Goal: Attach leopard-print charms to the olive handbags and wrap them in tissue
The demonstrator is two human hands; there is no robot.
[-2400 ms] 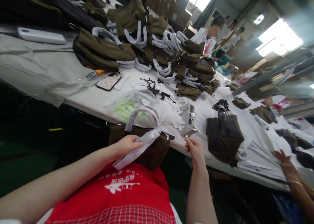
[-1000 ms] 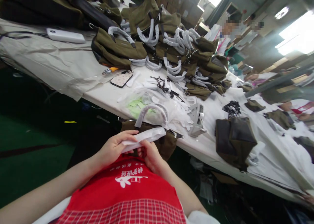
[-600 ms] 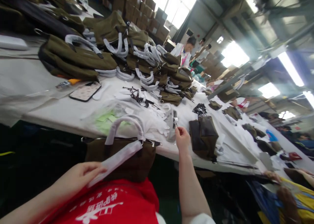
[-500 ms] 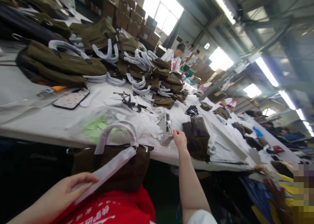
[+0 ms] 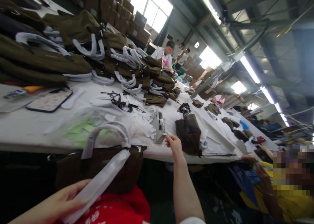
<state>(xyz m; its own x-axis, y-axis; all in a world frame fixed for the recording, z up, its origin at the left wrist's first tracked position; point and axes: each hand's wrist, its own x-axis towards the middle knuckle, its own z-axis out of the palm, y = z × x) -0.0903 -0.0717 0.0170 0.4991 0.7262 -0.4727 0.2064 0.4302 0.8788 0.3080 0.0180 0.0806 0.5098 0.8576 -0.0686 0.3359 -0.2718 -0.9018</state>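
My left hand (image 5: 71, 198) is closed around the lower end of a bag handle wrapped in white film (image 5: 105, 176). That handle belongs to a dark olive bag (image 5: 117, 171) hanging at the table's front edge, its other wrapped handle (image 5: 108, 129) arching above the zip. My right hand (image 5: 174, 144) is at the near end of a grey tape dispenser (image 5: 159, 127). Thumb and forefinger are pinched together there, apparently on the end of clear tape, with a small glint at the fingertips.
Olive bags with wrapped handles (image 5: 127, 57) are heaped along the back. A phone (image 5: 49, 99), black cords (image 5: 120, 101), a plastic bag with green pieces (image 5: 80, 129) and a brown pouch (image 5: 192, 132) lie on the white table (image 5: 19, 132). A person in yellow (image 5: 291, 201) is at the right.
The view has swung a little, so most things sit further left. My right hand has come slightly down and toward me at the dispenser. My left hand keeps its hold on the handle.
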